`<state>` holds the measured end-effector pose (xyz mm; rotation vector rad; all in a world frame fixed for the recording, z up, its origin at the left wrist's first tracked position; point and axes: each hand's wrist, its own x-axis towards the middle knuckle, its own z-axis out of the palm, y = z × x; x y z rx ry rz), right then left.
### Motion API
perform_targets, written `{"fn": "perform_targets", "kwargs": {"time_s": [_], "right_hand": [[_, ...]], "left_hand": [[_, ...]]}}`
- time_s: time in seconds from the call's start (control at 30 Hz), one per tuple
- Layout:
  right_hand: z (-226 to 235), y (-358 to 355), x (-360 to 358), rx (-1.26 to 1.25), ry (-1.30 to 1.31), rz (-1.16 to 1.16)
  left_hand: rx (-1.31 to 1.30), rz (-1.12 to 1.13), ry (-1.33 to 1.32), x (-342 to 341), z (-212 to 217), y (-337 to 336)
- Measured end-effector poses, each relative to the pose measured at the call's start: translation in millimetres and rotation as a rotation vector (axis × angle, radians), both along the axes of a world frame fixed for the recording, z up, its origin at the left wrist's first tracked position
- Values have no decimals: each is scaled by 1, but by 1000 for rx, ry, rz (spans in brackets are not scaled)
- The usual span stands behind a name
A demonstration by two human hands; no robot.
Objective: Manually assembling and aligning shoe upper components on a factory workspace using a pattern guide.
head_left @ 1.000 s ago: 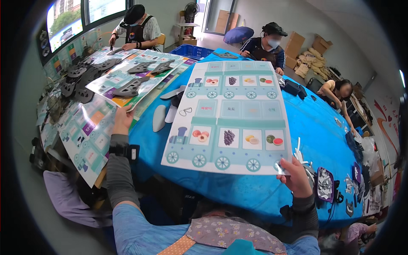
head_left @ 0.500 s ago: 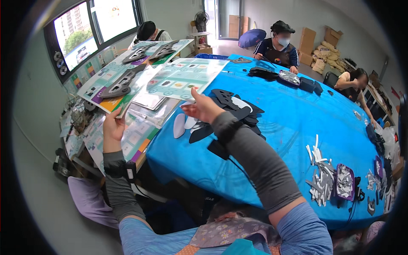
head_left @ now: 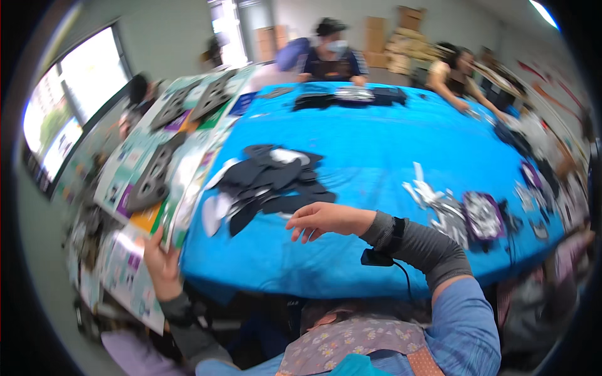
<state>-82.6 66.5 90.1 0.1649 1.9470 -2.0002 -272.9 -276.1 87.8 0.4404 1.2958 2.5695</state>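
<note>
My left hand [head_left: 163, 263] is closed on the near edge of a printed board [head_left: 113, 178] in teal, purple and orange. On that board lie several dark grey shaped pieces with holes; the closest piece [head_left: 157, 170] is long and curved. My right hand [head_left: 323, 219] hovers over the blue tablecloth [head_left: 370, 150], fingers loosely stretched, with nothing in it. Just beyond the right hand is a loose pile of flat black pieces [head_left: 276, 178], with some white ones [head_left: 214, 210] among and beside them. The picture is blurred by motion.
Grey and white strips [head_left: 439, 207] lie at the right by a purple basket [head_left: 483, 216]. One masked person [head_left: 332, 56] sits across the table, another person [head_left: 461, 75] reaches in at the far right. Black stacks [head_left: 313, 100] stand at the far edge.
The view has swung to the right. My right hand has drawn away from the printed sheets, now over the tablecloth nearer me. My left hand stays at the board's edge.
</note>
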Motion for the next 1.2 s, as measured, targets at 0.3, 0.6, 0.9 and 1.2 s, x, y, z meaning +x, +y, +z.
{"fn": "perform_targets", "kwargs": {"time_s": [0.3,0.6,0.9,1.2], "right_hand": [[-19,75,153,-112,95,-467],[-83,87,238,-93,184,-670],[-94,83,225,41,256,-529],[-95,81,231,4,252,-495]], "left_hand": [[100,-400,-128,29,-32,109],[22,-827,-85,96,-14,289],[-107,-1061,-33,82,-39,443],[-482,-978,-28,95,-114,539]]}}
